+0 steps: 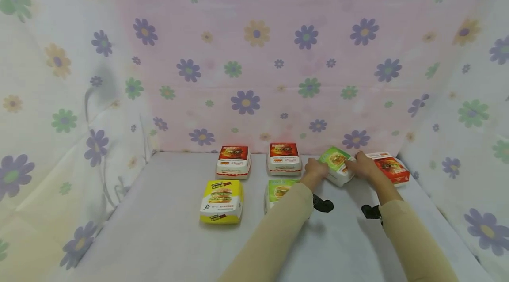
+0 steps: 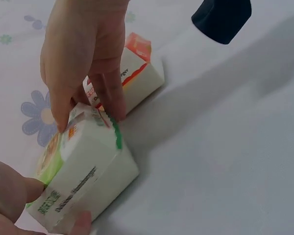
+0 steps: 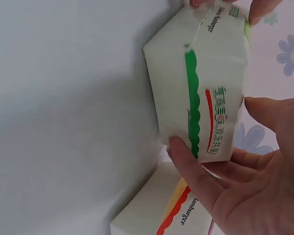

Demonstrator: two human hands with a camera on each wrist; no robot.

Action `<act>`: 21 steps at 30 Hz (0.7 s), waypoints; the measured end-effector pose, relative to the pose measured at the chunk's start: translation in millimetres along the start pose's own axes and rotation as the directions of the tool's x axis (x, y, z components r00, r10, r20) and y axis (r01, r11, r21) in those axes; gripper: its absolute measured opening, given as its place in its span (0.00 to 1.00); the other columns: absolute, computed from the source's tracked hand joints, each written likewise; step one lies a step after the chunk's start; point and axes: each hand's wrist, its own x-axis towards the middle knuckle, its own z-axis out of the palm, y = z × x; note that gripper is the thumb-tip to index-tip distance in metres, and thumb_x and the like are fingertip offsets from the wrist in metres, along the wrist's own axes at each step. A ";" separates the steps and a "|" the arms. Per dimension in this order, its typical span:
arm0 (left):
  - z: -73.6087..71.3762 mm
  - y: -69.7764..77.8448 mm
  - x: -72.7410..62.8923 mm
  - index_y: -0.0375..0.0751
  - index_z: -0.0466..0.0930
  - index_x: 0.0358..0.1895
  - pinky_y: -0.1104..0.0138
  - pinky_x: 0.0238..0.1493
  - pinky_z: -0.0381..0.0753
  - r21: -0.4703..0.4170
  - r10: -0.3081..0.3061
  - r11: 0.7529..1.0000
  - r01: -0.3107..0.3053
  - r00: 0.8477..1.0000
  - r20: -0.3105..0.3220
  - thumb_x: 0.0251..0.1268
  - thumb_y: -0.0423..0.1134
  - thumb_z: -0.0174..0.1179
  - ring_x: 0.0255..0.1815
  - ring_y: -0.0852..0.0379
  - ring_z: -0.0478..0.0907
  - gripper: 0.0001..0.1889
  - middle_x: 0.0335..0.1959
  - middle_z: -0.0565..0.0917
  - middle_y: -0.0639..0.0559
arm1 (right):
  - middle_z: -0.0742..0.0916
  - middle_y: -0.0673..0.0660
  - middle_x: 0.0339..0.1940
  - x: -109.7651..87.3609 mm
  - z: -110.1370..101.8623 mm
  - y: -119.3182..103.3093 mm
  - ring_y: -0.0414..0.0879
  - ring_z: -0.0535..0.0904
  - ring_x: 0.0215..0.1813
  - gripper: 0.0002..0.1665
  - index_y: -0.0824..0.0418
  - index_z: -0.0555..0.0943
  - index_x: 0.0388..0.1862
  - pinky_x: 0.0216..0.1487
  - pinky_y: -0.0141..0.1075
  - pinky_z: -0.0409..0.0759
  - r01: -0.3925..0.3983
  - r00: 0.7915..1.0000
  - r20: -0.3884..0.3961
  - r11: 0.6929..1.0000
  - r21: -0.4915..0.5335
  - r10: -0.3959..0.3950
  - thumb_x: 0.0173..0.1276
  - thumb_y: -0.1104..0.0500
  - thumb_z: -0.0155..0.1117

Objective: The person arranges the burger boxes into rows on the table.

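A green-and-white hamburger box (image 1: 336, 165) is held between both hands at the back right of the table, tilted at an angle. My left hand (image 1: 315, 172) grips its left side, thumb at the top edge and a finger low on the side in the left wrist view. On the opposite side my right hand (image 1: 362, 166) pinches it; the right wrist view shows the thumb on the upper edge and the index finger (image 3: 188, 159) on the lower side. Just right of that hand lies a red-and-white hamburger box (image 1: 389, 168), turned askew, partly behind the right hand.
Two red-topped hamburger boxes (image 1: 233, 161) (image 1: 284, 158) stand along the back. In front are a yellow box (image 1: 222, 201) and another green box (image 1: 278, 188), partly covered by the left sleeve. Flowered cloth (image 1: 254, 74) hangs behind and at both sides of the white table (image 1: 167, 229).
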 end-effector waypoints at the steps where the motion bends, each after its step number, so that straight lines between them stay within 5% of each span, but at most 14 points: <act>1: 1.0 -0.3 0.2 0.28 0.70 0.64 0.55 0.58 0.77 0.000 0.002 1.000 -0.002 1.000 -0.005 0.71 0.39 0.61 0.55 0.45 0.76 0.24 0.54 0.78 0.36 | 0.79 0.74 0.45 -2.6 0.8 1.1 0.60 0.79 0.42 0.31 0.81 0.63 0.58 0.41 0.46 0.80 -0.003 1.000 0.000 1.000 0.005 0.003 0.79 0.51 0.52; 5: 3.8 -1.4 -1.5 0.28 0.72 0.60 0.55 0.60 0.77 -0.027 0.032 0.999 -0.031 0.999 0.005 0.70 0.36 0.62 0.54 0.47 0.77 0.21 0.52 0.80 0.37 | 0.81 0.67 0.37 -13.4 3.3 3.6 0.52 0.79 0.34 0.30 0.80 0.66 0.55 0.34 0.40 0.77 -0.021 1.000 -0.012 1.000 0.017 0.021 0.79 0.50 0.54; 13: 17.0 -6.6 11.6 0.34 0.73 0.64 0.55 0.65 0.75 -0.148 0.085 0.987 -0.069 0.991 0.101 0.72 0.35 0.63 0.60 0.50 0.76 0.21 0.56 0.80 0.43 | 0.77 0.80 0.56 -23.9 12.6 -1.5 0.60 0.82 0.46 0.40 0.87 0.63 0.66 0.44 0.47 0.82 -0.045 0.997 -0.062 0.998 0.032 0.046 0.80 0.49 0.53; 21: 13.7 -6.6 15.4 0.36 0.69 0.71 0.55 0.69 0.71 -0.171 0.098 0.983 -0.071 0.983 0.154 0.73 0.36 0.61 0.66 0.49 0.73 0.26 0.65 0.77 0.42 | 0.80 0.77 0.53 -20.5 15.4 -4.0 0.54 0.84 0.41 0.39 0.85 0.63 0.68 0.40 0.43 0.81 -0.059 0.995 -0.079 0.996 0.065 0.064 0.80 0.50 0.52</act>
